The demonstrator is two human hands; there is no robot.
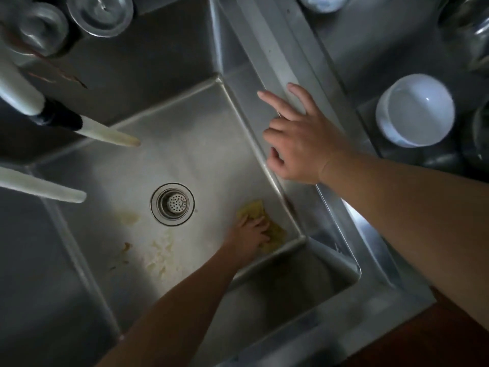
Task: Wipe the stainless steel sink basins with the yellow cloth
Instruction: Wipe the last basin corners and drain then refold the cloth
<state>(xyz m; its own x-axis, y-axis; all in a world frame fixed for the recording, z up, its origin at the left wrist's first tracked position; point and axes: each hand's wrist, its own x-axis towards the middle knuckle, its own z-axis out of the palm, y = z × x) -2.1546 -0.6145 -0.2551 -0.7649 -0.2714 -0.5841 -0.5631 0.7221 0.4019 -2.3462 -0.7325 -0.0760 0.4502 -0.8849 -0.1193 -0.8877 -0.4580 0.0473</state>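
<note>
A deep stainless steel sink basin (185,144) fills the middle of the head view, with a round drain strainer (172,203) in its floor. My left hand (250,233) presses flat on the yellow cloth (275,235) in the basin's near right corner. The cloth shows on both sides of the hand. My right hand (299,136) rests with fingers spread on the basin's right rim (272,75) and holds nothing. White and brownish food scraps (158,255) lie on the basin floor just below the drain.
Two pale faucet spouts (111,136) (47,189) reach over the basin from the left. A white bowl (415,109) stands on the steel counter at the right. Steel cups and lids (100,14) sit at the top left. A brown edge (455,327) shows at the bottom right.
</note>
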